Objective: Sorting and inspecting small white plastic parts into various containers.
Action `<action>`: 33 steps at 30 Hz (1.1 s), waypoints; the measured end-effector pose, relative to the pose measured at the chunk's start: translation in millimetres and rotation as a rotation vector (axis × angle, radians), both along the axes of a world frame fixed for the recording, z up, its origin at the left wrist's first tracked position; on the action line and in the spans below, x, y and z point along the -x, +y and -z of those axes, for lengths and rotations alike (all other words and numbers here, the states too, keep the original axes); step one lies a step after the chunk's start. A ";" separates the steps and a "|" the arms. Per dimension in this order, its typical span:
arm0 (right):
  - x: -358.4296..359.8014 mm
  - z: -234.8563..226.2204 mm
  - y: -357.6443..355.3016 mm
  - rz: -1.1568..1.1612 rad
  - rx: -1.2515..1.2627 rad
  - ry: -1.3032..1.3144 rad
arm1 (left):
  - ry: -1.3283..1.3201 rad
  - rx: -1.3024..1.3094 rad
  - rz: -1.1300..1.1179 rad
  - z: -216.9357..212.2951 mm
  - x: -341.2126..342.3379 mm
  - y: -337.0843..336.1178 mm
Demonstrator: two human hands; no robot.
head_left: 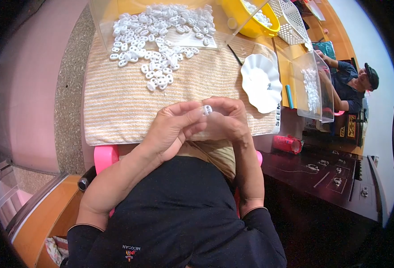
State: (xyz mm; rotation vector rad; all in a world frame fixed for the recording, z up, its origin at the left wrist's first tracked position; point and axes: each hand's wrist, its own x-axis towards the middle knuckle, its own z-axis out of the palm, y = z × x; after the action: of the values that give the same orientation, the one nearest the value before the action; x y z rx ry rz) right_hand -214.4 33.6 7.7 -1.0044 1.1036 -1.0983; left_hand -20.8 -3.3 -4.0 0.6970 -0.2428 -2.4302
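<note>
Between my fingertips is a small white two-holed plastic piece, held up over the near edge of a striped towel. My left hand pinches it from the left with thumb and forefinger. From the other side, my right hand closes on the same piece, its fingers bent and partly hidden. Beyond my hands lies a heap of similar white pieces, spilling from an open clear box toward me. A white wavy-rimmed dish sits to the right, with a few small dark bits in it.
A thin black stick lies beside the dish. At the back right stand a yellow basin and a white perforated basket. Another person works at a clear bin of white pieces. A red container lies right of the towel.
</note>
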 end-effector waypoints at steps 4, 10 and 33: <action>-5.6 -4.1 1.7 -0.002 0.033 -0.101 | 0.030 0.008 0.017 -1.3 -0.6 1.3; -3.5 -1.2 1.9 -0.050 0.118 -0.054 | 0.075 0.085 0.061 -2.4 -0.6 0.3; -5.1 -26.2 12.3 -0.109 0.167 0.213 | 0.078 0.171 0.096 -2.9 2.4 5.9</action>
State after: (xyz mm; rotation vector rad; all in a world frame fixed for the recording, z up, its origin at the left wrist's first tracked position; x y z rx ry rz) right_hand -209.3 45.9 33.9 -1.3226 1.1245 -1.0248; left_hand -23.2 2.6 -1.1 0.5248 -0.4559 -2.4857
